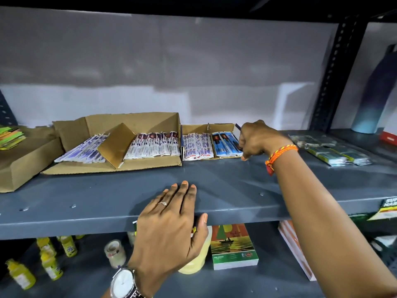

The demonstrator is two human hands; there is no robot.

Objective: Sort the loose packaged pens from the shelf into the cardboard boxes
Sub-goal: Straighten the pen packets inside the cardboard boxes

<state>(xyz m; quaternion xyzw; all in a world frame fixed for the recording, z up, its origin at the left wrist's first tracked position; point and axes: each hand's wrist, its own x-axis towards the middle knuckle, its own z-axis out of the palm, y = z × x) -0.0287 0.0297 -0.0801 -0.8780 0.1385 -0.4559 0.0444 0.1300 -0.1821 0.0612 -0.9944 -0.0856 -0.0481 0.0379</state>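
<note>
A large open cardboard box (137,122) sits on the grey shelf (225,190) and holds white-and-purple packaged pens (150,147) on both sides of a cardboard divider. Right of it, a small cardboard box (214,127) holds red-white packs and blue packaged pens (223,143). My right hand (260,139) is at the small box's right end, fingers closed on the blue packs there. My left hand (169,220) rests flat on the shelf's front edge, fingers apart, holding nothing. Loose green-and-white packaged pens (335,152) lie on the shelf to the right.
Another cardboard box (23,160) with green and orange packs stands at the far left. A black upright post (337,72) and a dark bottle (376,91) are at the right. Yellow bottles (51,254), tape and notebooks (234,246) fill the shelf below.
</note>
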